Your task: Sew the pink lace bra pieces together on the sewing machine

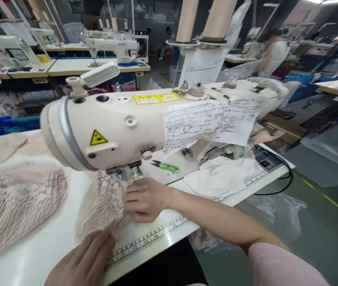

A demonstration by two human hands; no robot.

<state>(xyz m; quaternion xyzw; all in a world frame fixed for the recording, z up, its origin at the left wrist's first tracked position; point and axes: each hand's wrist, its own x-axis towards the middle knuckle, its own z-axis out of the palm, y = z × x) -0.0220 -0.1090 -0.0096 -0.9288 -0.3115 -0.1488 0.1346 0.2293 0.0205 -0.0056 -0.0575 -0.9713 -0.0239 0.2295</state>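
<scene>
A cream sewing machine (121, 127) lies across the white table (37, 254). A piece of pale pink lace (103, 202) sits under its presser foot (129, 172). My right hand (145, 198) rests on the lace just in front of the foot, fingers curled and pressing the fabric down. My left hand (82, 262) lies at the near table edge on the lower end of the same lace, knuckles up, fingers bent onto the fabric.
More pink lace (14, 202) is piled at the left. Green thread snips (166, 166) and white cloth (222, 178) lie right of the needle. Handwritten paper sheets (193, 123) hang on the machine arm. Other sewing stations and a seated person (272, 55) are behind.
</scene>
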